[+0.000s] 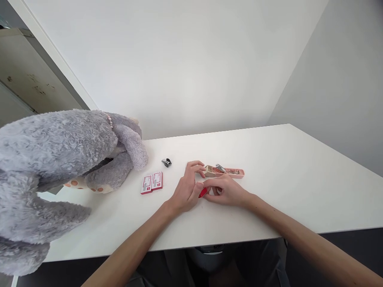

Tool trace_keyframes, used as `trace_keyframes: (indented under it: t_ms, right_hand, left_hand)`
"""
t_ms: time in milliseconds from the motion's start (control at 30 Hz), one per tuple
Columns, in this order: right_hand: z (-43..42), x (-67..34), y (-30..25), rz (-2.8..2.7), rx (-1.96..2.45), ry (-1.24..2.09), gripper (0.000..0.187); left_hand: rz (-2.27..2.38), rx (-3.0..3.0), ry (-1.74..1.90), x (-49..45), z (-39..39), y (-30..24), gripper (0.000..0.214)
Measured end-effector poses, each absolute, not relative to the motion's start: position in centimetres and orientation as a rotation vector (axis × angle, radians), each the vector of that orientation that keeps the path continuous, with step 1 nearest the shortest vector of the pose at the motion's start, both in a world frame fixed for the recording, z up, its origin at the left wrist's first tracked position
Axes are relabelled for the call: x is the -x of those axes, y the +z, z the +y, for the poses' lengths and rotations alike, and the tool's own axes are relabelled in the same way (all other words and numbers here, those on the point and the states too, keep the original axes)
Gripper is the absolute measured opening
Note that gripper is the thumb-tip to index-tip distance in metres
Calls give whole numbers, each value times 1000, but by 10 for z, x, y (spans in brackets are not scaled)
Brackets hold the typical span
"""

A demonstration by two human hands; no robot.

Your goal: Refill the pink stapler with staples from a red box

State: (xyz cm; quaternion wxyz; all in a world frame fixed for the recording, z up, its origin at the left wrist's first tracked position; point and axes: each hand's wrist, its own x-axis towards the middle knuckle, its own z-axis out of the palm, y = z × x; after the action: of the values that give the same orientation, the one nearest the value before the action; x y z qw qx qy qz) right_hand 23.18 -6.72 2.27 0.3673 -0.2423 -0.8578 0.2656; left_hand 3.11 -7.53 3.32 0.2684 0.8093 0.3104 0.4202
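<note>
In the head view, a small red item [203,193], which looks like a little box, is between my two hands just above the table. My left hand [188,188] has its thumb against the item's left side, with its other fingers curved and apart. Bent around the right side are the fingers of my right hand [226,190], which hide part of it. Directly behind my hands lies a pink stapler [236,173], opened out, its metal part raised and its cream-coloured inside showing at left.
Two red-and-white boxes [151,182] lie side by side left of my hands. Behind them is a small black-and-metal staple remover [166,162]. A large grey plush toy [60,139] takes up the table's left end. A white wall [191,67] rises behind the white table [284,179].
</note>
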Motion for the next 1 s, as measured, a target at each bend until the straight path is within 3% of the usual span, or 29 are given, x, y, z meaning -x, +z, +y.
trace_keyframes:
  t_ms: [433,633,867,1000]
  right_hand:
    - [-58,-240,25,-1718,972,971,18]
    - [-56,-242,24,-1633,950,1021,20]
    - [-56,-242,27,-1582,924,1077,27]
    - [-58,-241,30,-1654,885,1194,34]
  left_hand:
    - [1198,-1686,1251,-33,-73,55,34]
    - [1057,-1603,1145,-29,-68,56,33]
    - [1010,-1392,1150,-29,-63,55,46]
    - [985,-1386,1237,-29,-60,52,39]
